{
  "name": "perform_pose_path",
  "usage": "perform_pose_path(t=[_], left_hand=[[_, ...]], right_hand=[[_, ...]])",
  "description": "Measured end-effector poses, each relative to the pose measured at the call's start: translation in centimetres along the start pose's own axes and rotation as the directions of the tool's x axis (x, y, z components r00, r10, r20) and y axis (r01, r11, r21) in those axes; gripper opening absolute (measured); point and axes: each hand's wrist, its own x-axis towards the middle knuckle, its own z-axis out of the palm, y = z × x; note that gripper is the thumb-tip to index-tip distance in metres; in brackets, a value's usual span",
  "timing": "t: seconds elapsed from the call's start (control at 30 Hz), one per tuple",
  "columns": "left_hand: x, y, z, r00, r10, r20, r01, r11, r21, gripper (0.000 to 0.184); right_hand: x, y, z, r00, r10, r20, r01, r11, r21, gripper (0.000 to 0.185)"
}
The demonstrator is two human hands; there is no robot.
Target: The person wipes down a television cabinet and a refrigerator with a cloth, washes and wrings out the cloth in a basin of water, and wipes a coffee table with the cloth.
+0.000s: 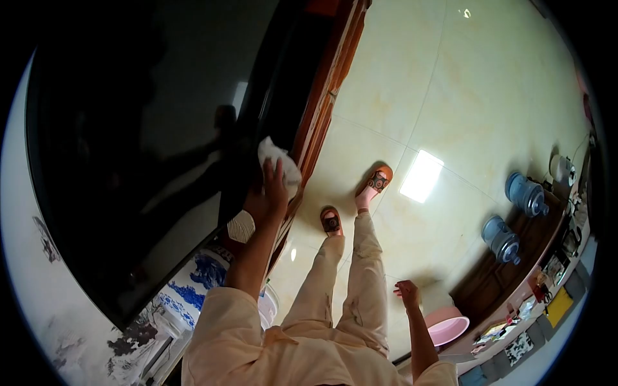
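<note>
My left hand (273, 190) rests on a crumpled white cloth (283, 164), its fingers pressed onto it. The cloth lies at the edge of a dark wooden cabinet (315, 132), just in front of a large black TV screen (161, 122). The screen mirrors a dark silhouette and an arm. Away to the right, my right hand (407, 293) hangs in the air above the floor, fingers loosely bent and apart, with nothing visible in it. A pink basin (449, 326) is the thing nearest to it.
Blue-and-white porcelain (206, 270) stands below the cabinet's near end. Two blue water jugs (524, 193) are by a low brown wooden cabinet (476, 283) on the right, which bears assorted small items. Shiny tiles (393, 83) cover the floor; my feet wear brown sandals (380, 179).
</note>
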Motion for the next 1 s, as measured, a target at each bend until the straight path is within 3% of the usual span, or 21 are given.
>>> perform_pose_path(t=[0.07,0.17,0.23,0.3,0.43,0.57,0.63,0.7,0.73,0.77,0.8,0.83,0.9,1.0], left_hand=[[0.3,-1.9,0.7,0.997,0.065,-0.036,-0.065,0.998,-0.018,0.059],[-4.3,-2.6,-0.8,0.999,-0.002,0.049,0.003,1.000,-0.023,0.056],[-9.9,-3.2,-1.3,0.993,-0.068,0.098,0.060,0.995,0.082,0.056],[-17.0,-6.7,1.5,0.996,-0.070,0.049,0.071,0.997,-0.018,0.060],[-26.1,-9.6,1.4,0.971,-0.166,0.175,0.189,0.974,-0.127,0.062],[-23.6,-9.0,0.8,0.988,-0.064,0.144,0.076,0.994,-0.080,0.060],[-18.0,-6.8,-0.7,0.991,0.091,0.095,-0.092,0.996,0.003,0.062],[-11.8,-3.5,-2.9,0.947,-0.074,0.312,0.087,0.996,-0.026,0.064],[-9.3,-2.9,-2.8,0.963,-0.016,0.269,-0.012,0.995,0.100,0.066],[-6.9,-3.9,-1.4,0.971,0.049,0.233,-0.037,0.998,-0.060,0.072],[-5.1,-4.2,-0.7,0.972,0.052,0.230,-0.040,0.998,-0.055,0.072],[-4.4,-5.0,0.3,0.985,0.119,0.127,-0.119,0.993,-0.011,0.070],[-5.6,-5.6,0.5,0.986,0.115,0.117,-0.115,0.993,-0.012,0.068],[-10.4,-4.7,-2.5,0.902,-0.214,0.376,0.231,0.973,-0.002,0.064]], right_hand=[[-0.5,0.9,0.9,1.000,-0.006,0.010,0.006,1.000,-0.015,0.015],[-1.3,2.4,2.2,0.999,-0.039,0.001,0.039,0.999,-0.020,0.016],[-1.9,3.4,2.9,1.000,-0.027,-0.007,0.027,1.000,-0.003,0.016],[-3.0,5.0,3.8,0.999,0.031,-0.020,-0.030,0.999,0.044,0.017],[-5.3,9.0,4.9,0.998,0.043,-0.039,-0.042,0.998,0.039,0.017],[-7.7,13.5,6.6,0.996,0.067,-0.061,-0.064,0.997,0.049,0.017],[-8.7,15.5,7.4,0.993,0.091,-0.072,-0.086,0.994,0.063,0.015],[-9.6,16.8,8.0,0.990,0.098,-0.102,-0.097,0.995,0.010,0.013],[-9.9,17.6,8.1,0.990,0.087,-0.110,-0.092,0.995,-0.044,0.013],[-10.2,18.2,8.3,0.990,0.073,-0.116,-0.085,0.991,-0.101,0.013],[-10.3,18.8,8.2,0.989,0.071,-0.128,-0.083,0.993,-0.089,0.013],[-10.3,19.3,8.1,0.988,0.070,-0.140,-0.082,0.993,-0.081,0.012],[-10.8,19.6,7.4,0.985,0.073,-0.154,-0.079,0.996,-0.030,0.012],[-11.6,18.3,6.0,0.982,0.077,-0.170,-0.066,0.995,0.068,0.012]])
